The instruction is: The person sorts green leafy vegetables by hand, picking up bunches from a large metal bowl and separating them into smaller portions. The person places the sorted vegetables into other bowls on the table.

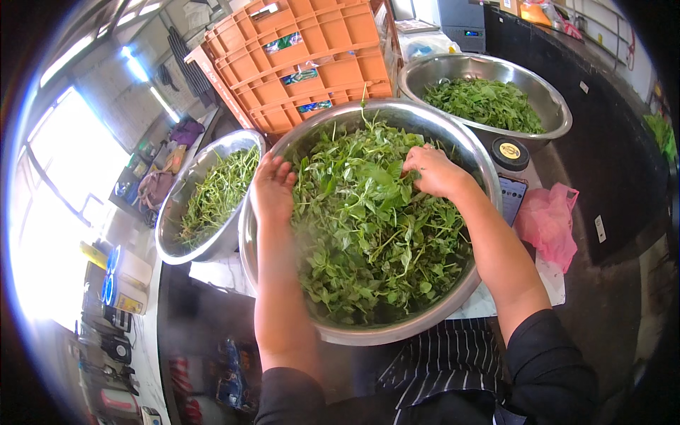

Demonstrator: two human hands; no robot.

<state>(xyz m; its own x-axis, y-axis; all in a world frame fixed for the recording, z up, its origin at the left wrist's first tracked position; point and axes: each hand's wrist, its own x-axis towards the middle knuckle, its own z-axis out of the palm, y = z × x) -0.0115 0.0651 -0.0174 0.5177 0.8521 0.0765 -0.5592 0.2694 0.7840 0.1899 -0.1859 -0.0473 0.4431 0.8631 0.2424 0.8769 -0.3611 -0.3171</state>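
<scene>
A large stainless steel bowl [366, 338] in front of me is heaped with leafy green herb sprigs [366, 228]. My left hand [273, 183] is at the bowl's left rim, fingers loosely curled and apart, with nothing visible in it. On the right side of the heap, my right hand [433, 170] pinches a leafy sprig [392, 172]; its fingertips are partly hidden by leaves. To the left, a second steel bowl [172, 207] contains thin green stems [218, 196]. Behind on the right, a third steel bowl [555, 109] contains loose green leaves [483, 103].
Stacked orange plastic crates [313, 58] stand directly behind the large bowl. Along its right side are a round black-lidded container [510, 153], a phone [511, 196] and a pink plastic bag [547, 226]. Blue-lidded tubs [127, 281] stand on the left counter.
</scene>
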